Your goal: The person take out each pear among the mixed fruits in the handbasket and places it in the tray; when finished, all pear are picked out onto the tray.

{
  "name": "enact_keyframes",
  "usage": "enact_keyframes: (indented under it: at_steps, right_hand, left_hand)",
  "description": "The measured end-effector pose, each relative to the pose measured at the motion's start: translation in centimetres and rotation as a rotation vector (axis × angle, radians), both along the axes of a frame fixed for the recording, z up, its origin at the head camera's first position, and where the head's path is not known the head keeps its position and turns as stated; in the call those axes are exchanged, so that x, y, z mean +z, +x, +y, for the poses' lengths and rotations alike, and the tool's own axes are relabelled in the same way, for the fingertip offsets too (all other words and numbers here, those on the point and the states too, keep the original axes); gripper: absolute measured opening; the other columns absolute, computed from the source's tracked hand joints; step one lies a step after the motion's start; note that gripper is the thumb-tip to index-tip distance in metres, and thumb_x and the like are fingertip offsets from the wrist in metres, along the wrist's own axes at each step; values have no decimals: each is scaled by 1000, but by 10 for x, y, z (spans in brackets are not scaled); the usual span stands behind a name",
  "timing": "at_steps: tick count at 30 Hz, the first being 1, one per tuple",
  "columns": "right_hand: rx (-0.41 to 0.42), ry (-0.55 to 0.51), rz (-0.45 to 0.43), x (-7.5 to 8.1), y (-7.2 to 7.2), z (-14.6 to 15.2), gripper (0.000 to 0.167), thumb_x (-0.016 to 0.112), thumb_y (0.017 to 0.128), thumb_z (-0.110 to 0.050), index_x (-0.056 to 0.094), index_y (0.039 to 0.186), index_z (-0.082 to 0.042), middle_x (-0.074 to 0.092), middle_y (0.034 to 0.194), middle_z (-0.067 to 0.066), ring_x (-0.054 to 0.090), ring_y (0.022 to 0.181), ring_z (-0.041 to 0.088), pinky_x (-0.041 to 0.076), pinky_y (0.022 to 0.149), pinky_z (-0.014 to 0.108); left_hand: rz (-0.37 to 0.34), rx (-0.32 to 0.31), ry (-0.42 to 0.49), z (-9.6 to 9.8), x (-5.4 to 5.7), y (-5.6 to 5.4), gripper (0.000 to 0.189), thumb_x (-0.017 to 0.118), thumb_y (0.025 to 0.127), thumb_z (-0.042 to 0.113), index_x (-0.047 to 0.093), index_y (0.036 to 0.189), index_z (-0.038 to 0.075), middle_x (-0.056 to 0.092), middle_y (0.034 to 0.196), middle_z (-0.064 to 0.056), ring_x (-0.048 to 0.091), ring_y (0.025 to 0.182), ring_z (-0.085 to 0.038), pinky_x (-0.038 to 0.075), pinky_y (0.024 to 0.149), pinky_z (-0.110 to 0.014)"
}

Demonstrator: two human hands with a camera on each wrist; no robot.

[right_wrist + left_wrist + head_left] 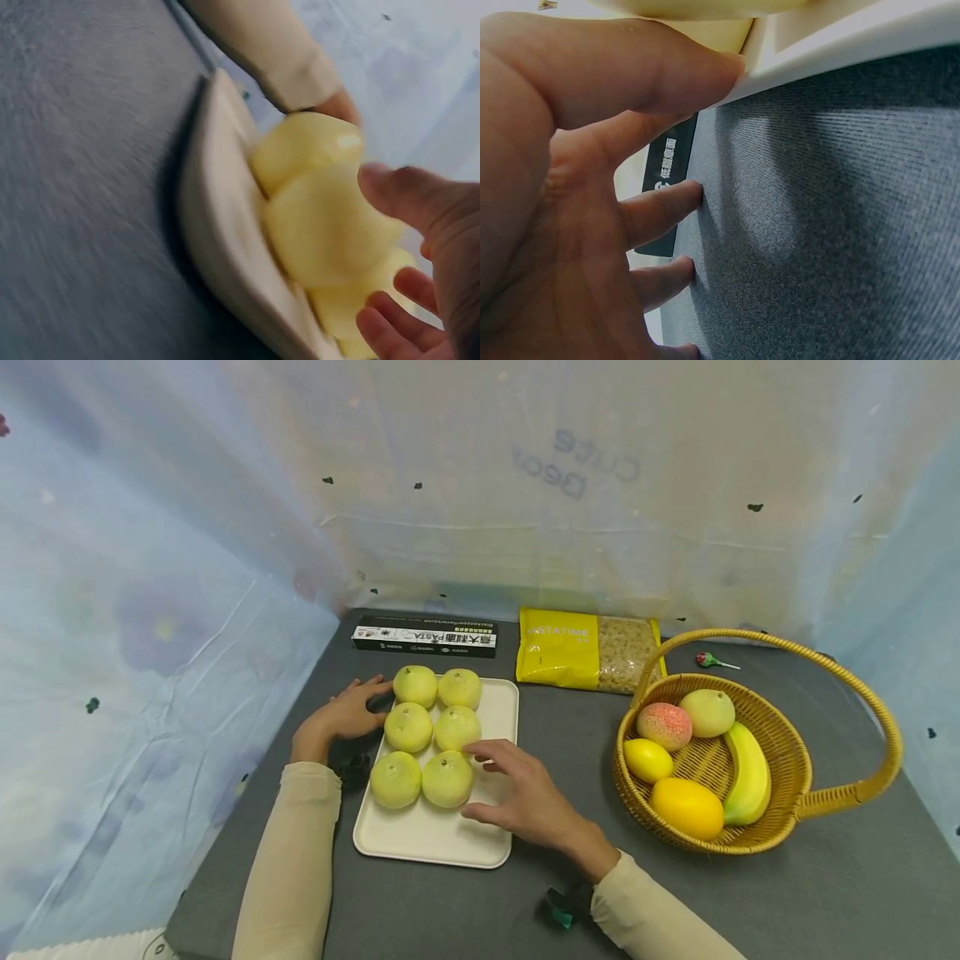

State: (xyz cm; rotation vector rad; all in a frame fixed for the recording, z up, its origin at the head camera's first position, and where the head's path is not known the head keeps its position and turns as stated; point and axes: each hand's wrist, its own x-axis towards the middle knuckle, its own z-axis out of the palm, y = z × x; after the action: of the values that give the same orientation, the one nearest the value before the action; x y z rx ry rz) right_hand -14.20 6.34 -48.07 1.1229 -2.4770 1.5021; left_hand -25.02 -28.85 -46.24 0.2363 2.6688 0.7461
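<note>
A white tray (431, 842) holds several round, pale green-yellow fruits (447, 779) in two columns. At its left side, my left hand (348, 710) has its fingers spread, with the thumb by the tray's rim and the fruits. In the left wrist view, the thumb (667, 71) is at the tray edge (840, 52) and the other fingertips touch the grey cloth. Over the tray's right part is my right hand (525, 793), its fingers and thumb apart beside the front right fruit. The right wrist view shows that hand (427, 262) loosely bent, close to the fruits (330, 225); contact is unclear.
A wicker basket (802, 777) with a tall handle stands right, holding a banana (748, 777), a peach (664, 727) and other fruit. Behind the tray lie a black pasta box (425, 637) and a yellow pasta bag (558, 647). A small lollipop-like item (716, 661) lies behind the basket.
</note>
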Motion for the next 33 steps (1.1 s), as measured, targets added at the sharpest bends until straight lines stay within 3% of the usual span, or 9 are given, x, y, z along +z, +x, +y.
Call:
enact_keyframes:
  at_steps: [3,8,13,16,24,33]
  right_hand:
    - [-7,-4,-45,9,-1,18,76,100,83,-21,64,150,-11,68,146,8,70,129,34,61,109,40]
    - [-48,-25,-101,32,-1,58,72,98,84,-19,67,149,-14,70,145,2,71,131,26,56,114,32]
    - [-74,-92,-106,56,-3,105,70,94,85,-2,67,149,-8,70,147,9,68,136,16,52,117,25]
    - [-110,-111,-75,72,-6,134,70,91,83,9,67,147,-5,71,146,6,68,136,13,52,116,22]
    - [-307,-43,-12,108,-11,197,62,82,90,13,68,148,-4,73,144,3,68,132,3,52,109,13]
    - [-535,5,-13,118,-29,240,54,84,95,0,70,146,-8,74,133,-15,69,121,-6,51,98,4]
  left_hand:
    - [1,-1,2,0,1,0,75,65,108,30,34,174,12,14,183,-24,-1,166,-58,0,118,-93]
    - [-1,1,-2,1,2,0,74,64,108,30,34,174,12,15,183,-24,-1,166,-58,0,119,-92]
    - [-4,5,-7,1,2,0,75,65,109,32,33,174,13,14,183,-24,-1,166,-58,0,119,-92]
    - [0,3,-5,0,2,1,75,65,109,34,34,174,13,15,183,-24,-1,166,-58,0,119,-92]
    - [-5,8,-2,0,1,1,75,65,108,31,33,174,12,14,183,-24,-1,166,-59,-1,119,-92]
    - [-4,12,7,2,1,1,75,65,108,31,34,173,12,14,183,-24,-1,166,-59,-2,119,-92]
